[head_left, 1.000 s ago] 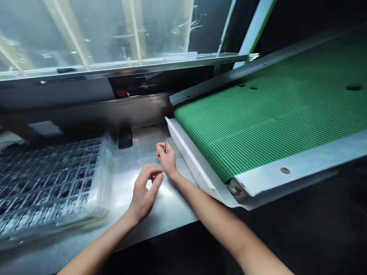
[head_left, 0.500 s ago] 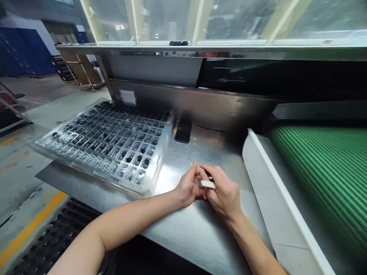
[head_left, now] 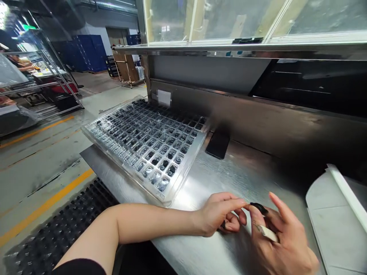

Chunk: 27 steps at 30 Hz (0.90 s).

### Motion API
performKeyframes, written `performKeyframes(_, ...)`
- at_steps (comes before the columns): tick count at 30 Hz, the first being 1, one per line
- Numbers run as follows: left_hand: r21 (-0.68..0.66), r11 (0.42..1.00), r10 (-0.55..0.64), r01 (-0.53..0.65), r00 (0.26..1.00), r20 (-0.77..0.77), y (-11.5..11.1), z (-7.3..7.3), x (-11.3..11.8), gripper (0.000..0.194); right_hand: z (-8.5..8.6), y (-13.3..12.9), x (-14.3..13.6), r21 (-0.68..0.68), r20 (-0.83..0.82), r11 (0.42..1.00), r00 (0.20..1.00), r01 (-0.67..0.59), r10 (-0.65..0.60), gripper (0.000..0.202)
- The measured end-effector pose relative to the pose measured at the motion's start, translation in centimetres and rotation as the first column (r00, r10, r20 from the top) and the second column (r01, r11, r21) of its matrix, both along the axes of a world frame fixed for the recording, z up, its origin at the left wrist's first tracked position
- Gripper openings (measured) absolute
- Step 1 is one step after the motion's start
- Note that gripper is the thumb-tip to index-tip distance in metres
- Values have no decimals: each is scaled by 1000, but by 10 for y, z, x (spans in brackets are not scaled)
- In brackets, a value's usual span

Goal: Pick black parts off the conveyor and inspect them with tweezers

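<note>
My right hand (head_left: 286, 236) is closed around a small knife with a cream handle (head_left: 270, 233). Between its thumb and fingers it also pinches a small black part (head_left: 259, 208). My left hand (head_left: 222, 214) reaches in from the left, its fingertips meeting or nearly meeting that part. A second small dark piece (head_left: 223, 224) shows in the curled fingers of the left hand, mostly hidden. Left of the hands lies a clear plastic tray (head_left: 174, 191) whose many pockets hold black parts; a few pockets at the near corner show no black part.
A black phone (head_left: 218, 145) lies on the metal bench (head_left: 197, 179) near the back panel. A white guard (head_left: 334, 206) rises at the right. Overhead runs a lit shelf (head_left: 200, 48). On the floor at lower left sits a black tray stack (head_left: 65, 225). People work far left.
The view has swung left, so the green belt is out of sight. The hands have shifted apart slightly, and a black part now shows in the right fingers. The knife blade no longer shows clearly.
</note>
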<state>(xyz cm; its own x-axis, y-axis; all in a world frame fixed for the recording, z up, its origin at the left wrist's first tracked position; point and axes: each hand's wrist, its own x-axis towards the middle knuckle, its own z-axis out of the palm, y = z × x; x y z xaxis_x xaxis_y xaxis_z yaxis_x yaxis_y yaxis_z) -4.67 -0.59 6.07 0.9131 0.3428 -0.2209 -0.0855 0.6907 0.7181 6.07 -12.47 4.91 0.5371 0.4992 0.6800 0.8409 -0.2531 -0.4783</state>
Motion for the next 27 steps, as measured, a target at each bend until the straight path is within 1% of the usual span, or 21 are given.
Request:
performKeyframes(2, 31, 999, 45, -45, 999, 1, 2, 4, -2, 60, -2, 0, 1, 23, -10, 998, 999, 52, -52, 64)
performKeyframes(4, 31, 997, 69, -69, 998, 11, 3, 5, -2, 59, -1, 1, 2, 63, -54, 997, 998, 39, -36, 58)
performKeyframes(6, 9, 997, 74, -74, 997, 16, 5, 4, -1, 60, 1, 4, 4, 98, -61, 994, 997, -49, 55, 47)
performKeyframes(8, -12, 997, 70, -70, 997, 15, 6, 2, 0, 62, 4, 6, 6, 87, 10, 979, 983, -186, 185, 34)
performKeyframes(10, -10, 999, 52, -52, 999, 11, 7, 1, 1, 62, 7, 9, 8, 69, 95, 954, 954, -293, 286, 23)
performKeyframes(13, 22, 999, 25, -25, 1000, 5, 7, 0, 1, 60, 8, 11, 8, 68, 137, 934, 930, -352, 340, 20)
performKeyframes(17, 54, 998, 25, -25, 1000, -1, 7, -3, 1, 58, 6, 13, 7, 69, 98, 928, 928, -366, 359, 20)
performKeyframes(20, 73, 997, 5, -3, 999, -33, 8, -4, 1, 59, 5, 14, 6, 73, 83, 928, 929, -366, 360, 19)
performKeyframes(23, 93, 995, -21, 25, 999, -49, 9, -2, 0, 57, 7, 12, 4, 86, 91, 937, 939, -339, 332, 15)
performKeyframes(27, 67, 997, -26, 28, 999, -29, 10, 0, -2, 62, 6, 10, 3, 122, 76, 943, 950, -310, 302, 14)
